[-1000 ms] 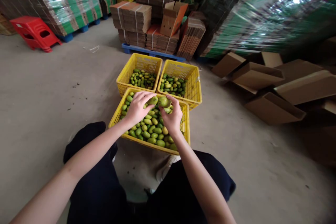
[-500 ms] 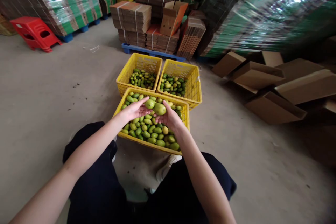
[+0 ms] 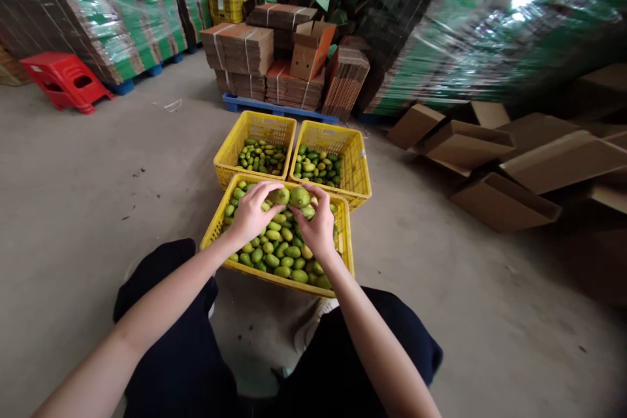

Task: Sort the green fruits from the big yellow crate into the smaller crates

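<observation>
My left hand is closed on a green, oval, lemon-like fruit, fingers over its far side and thumb below. Beside it, my right hand grips a second, slightly larger green fruit between thumb and fingers. The two fruits are side by side, almost touching, above the far half of a yellow plastic crate. Many green and yellowish fruits of the same kind fill that crate. My hands hide some of them.
Two more yellow crates, a left one and a right one, stand behind, partly filled with similar fruits. Flattened cartons are stacked on a blue pallet. Open cardboard boxes lie right; a red stool stands left.
Both hands have turned from cupping the fruits with palms up to gripping them from the sides, thumbs below. The view has tilted up slightly, and the crates sit lower in it.
</observation>
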The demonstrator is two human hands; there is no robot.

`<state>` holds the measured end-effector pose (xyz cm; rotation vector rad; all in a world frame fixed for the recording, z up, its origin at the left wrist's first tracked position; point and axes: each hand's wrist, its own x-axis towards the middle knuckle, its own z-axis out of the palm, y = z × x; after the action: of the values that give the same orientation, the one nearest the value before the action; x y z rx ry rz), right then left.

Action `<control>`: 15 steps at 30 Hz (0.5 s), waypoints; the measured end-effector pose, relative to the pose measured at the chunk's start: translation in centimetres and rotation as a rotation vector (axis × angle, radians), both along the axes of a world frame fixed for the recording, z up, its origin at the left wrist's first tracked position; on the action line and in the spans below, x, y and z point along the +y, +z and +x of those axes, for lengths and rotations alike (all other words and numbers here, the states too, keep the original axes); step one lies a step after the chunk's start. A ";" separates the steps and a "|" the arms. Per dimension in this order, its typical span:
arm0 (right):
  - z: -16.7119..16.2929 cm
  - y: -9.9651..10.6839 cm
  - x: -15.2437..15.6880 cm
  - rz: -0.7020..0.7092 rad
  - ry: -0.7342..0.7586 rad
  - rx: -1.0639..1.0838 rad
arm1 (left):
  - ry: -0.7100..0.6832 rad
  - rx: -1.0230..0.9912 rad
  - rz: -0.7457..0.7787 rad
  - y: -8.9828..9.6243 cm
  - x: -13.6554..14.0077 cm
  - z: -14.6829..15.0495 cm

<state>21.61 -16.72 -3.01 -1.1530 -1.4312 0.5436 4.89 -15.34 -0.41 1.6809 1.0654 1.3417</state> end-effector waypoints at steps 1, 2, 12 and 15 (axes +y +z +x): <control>0.0 0.2 -0.1 0.027 -0.002 0.020 | -0.001 -0.037 -0.022 0.0 0.0 0.1; -0.1 0.3 -0.2 0.038 0.011 0.063 | 0.004 -0.096 -0.064 0.1 0.1 0.1; 0.6 2.8 0.3 -0.433 0.303 0.841 | -0.175 -0.950 -0.804 1.2 1.4 -0.4; 0.8 3.2 0.2 -0.561 0.411 0.947 | -0.250 -1.049 -0.896 1.4 1.2 -0.3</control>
<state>22.44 -16.52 0.20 -0.7953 -0.6693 1.6061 4.64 -14.11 0.96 0.3118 0.6020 1.0727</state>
